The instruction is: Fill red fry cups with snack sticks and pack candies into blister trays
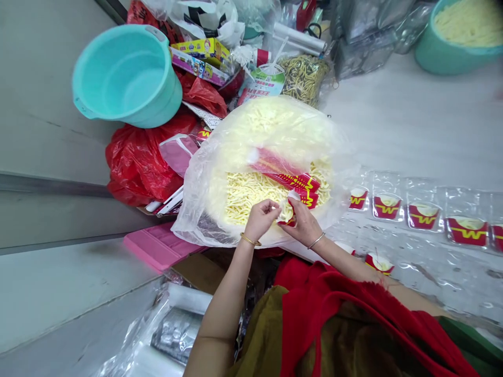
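With our right hand [304,225] we grasp a small red carton [291,221], pale sticks showing at its mouth. The fingertips of our left hand [260,217] bunch together just beside it; we cannot tell whether they pinch anything. We have the carton over the near side of an open plastic bag [199,183] of yellowish sticks [245,191], where stacked red cartons [301,183] lie just beyond our hands.

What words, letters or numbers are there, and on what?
"W": on the red fry cartons in clear pouches.
"W", tilted: on the stacked cartons in the big plastic bag.
Too small or blurred to read: print on the yellow box, purple box, paper label, upper red bag and white table.
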The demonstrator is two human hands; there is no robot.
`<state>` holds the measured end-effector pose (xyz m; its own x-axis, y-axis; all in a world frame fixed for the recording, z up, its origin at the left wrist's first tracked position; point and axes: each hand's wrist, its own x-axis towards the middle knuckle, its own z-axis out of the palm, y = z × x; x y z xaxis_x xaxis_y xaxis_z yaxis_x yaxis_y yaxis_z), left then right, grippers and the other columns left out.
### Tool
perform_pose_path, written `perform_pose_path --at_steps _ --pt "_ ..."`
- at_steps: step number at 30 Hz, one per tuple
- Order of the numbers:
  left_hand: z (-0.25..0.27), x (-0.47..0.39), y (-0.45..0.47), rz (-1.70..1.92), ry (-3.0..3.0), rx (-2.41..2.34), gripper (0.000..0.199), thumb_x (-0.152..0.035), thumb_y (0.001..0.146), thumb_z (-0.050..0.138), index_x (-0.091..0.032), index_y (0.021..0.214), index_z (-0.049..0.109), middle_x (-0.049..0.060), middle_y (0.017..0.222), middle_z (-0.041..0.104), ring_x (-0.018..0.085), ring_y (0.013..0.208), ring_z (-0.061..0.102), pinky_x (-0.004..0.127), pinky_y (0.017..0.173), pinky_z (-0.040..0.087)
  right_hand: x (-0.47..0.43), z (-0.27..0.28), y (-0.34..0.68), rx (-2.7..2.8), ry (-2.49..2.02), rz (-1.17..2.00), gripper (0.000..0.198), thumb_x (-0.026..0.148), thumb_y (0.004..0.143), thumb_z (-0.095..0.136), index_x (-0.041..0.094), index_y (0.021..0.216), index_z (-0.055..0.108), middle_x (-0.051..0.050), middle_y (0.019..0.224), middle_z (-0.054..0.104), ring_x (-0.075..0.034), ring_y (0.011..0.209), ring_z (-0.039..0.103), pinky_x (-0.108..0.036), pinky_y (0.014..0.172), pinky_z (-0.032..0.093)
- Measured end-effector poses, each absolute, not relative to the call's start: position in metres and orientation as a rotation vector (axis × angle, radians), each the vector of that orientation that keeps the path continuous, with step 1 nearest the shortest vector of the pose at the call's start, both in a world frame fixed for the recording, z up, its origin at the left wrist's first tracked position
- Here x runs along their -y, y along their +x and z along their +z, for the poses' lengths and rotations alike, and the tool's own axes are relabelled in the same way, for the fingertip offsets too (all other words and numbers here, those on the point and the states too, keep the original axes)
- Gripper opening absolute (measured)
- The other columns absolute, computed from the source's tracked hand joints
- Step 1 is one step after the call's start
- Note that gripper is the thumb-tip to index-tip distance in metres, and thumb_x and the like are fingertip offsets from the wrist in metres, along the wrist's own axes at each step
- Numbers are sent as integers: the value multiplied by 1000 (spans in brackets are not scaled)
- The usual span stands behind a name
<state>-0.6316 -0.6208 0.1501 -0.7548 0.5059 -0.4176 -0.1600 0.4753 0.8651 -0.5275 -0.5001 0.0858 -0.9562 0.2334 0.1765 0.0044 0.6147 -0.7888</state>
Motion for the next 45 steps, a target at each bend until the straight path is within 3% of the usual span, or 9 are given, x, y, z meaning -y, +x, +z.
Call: perform_pose_path --at_steps 5,10,15,22,25,34,39,41,45 --pt "168 606 -606 634 788 -2487 14 -18 77 52 -18 65 59 1 63 58 14 64 53 27 64 36 497 90 -517 2548 -158 1240 68 22 78 60 18 138 29 -15 124 51 -30 113 49 -49 95 45" --pt "188 611 -592 714 906 -2352 21 -31 81 58 -22 100 60 1 86 68 17 83 60 29 79 38 492 94 -501 2536 -213 1221 71 26 79 60 19 141 26 -15 128 48 -31 117 47 -51 97 44" --pt "183 606 -559 579 819 -2678 15 -30 89 48 -21 92 59 4 87 67 21 90 58 35 83 33 496 104 -487 2516 -121 1214 66 24 81 58 19 140 29 -15 126 50 -30 116 47 -51 98 43" --pt "180 587 -516 500 942 -2745 30 -34 94 37 -23 113 57 7 102 63 22 97 54 38 83 31 492 102 -459 2456 -252 1207 61 18 82 53 18 139 30 -14 125 51 -28 113 49 -48 97 44" --pt "172 567 -492 368 1104 -2684 34 -31 92 40 -23 122 54 9 111 59 24 102 50 40 82 31 477 94 -435 2448 -377 1179 54 14 86 44 19 138 31 -14 120 54 -26 110 51 -46 94 47" --pt "109 473 -407 281 1617 -2026 24 -21 88 43 -19 84 66 7 96 60 20 90 54 38 76 33 423 56 -301 2358 -958 1047 49 15 87 41 19 135 36 -14 114 56 -26 105 53 -48 92 48" --pt "72 424 -355 312 1848 -1631 25 -28 91 42 -21 91 66 5 93 61 18 88 54 35 78 32 413 39 -208 2119 -1387 1032 69 23 79 56 17 141 26 -18 127 47 -28 111 51 -48 88 50" --pt "60 405 -338 289 1906 -1561 26 -28 91 41 -21 94 66 6 95 60 18 88 54 36 81 31 416 29 -176 1957 -1569 1036 78 32 76 63 17 141 23 -18 126 46 -27 101 57 -46 77 54" --pt "36 373 -314 160 2004 -1497 25 -23 90 42 -19 94 67 8 97 61 18 88 55 40 88 29 420 0 -139 1821 -1662 1097 65 40 83 56 15 137 30 -5 83 60 -20 58 61 -37 51 55"
